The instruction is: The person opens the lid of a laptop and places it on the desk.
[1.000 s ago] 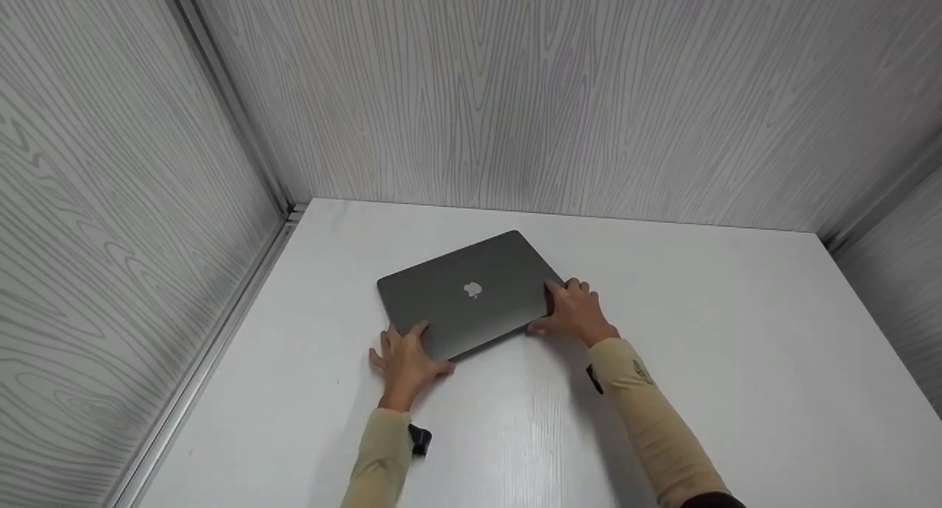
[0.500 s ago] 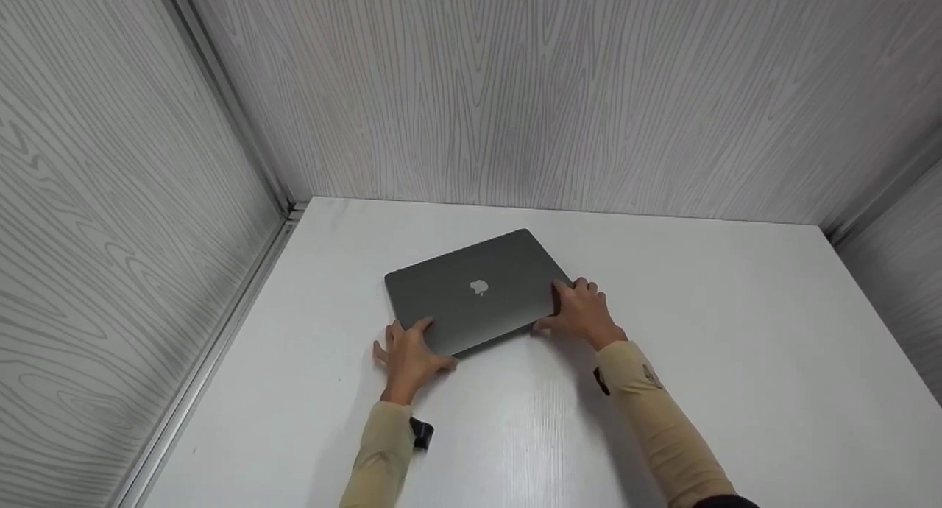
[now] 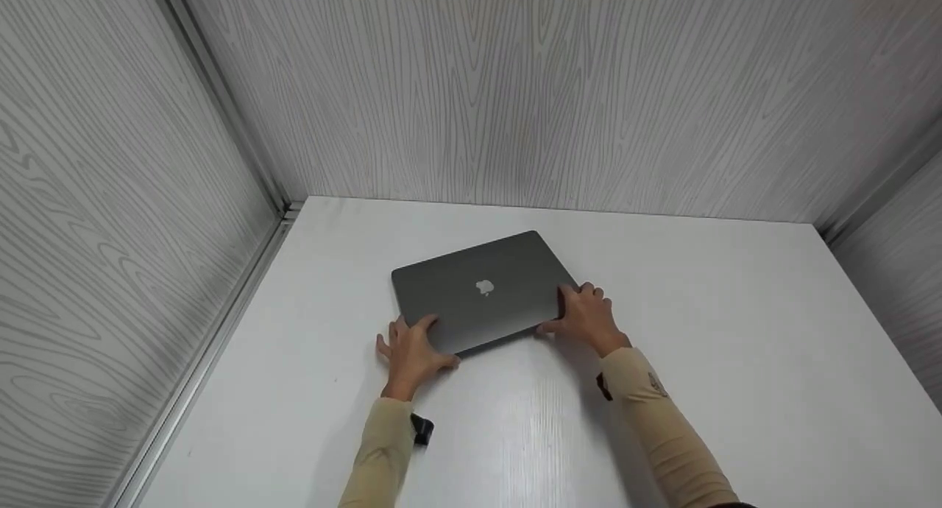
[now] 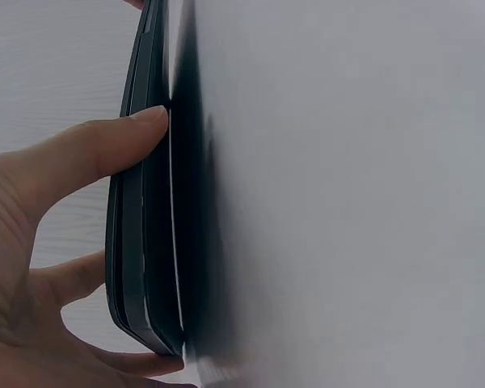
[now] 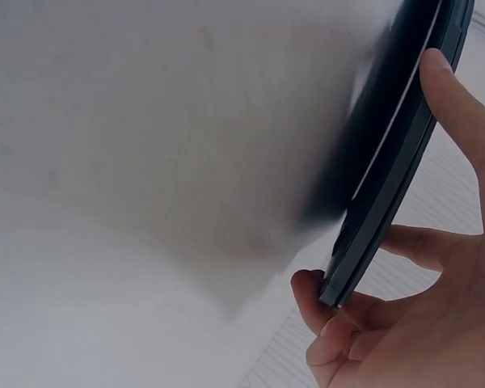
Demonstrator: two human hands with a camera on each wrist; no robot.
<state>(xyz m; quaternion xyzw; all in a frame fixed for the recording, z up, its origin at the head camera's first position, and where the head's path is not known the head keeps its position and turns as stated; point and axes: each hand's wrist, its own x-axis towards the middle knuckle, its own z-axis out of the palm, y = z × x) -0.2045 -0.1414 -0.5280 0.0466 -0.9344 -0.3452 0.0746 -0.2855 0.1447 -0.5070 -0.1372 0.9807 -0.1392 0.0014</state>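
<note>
A closed dark grey laptop with a pale apple logo on its lid lies at an angle on the white table, its far right corner turned toward the back wall. My left hand grips the near left corner, a finger on the lid and the thumb across the front edge. At the near right corner my right hand holds the laptop the same way. The right wrist view shows its thumb along the edge and other fingers curled round the corner. A dark gap shows between the laptop's edge and the tabletop in both wrist views.
The white tabletop is bounded by a wood-grain back panel and a left side panel. A metal rail runs along the left edge. Another panel stands at the right.
The laptop has shifted slightly to the right and turned a little clockwise, with both hands keeping their hold at its near corners.
</note>
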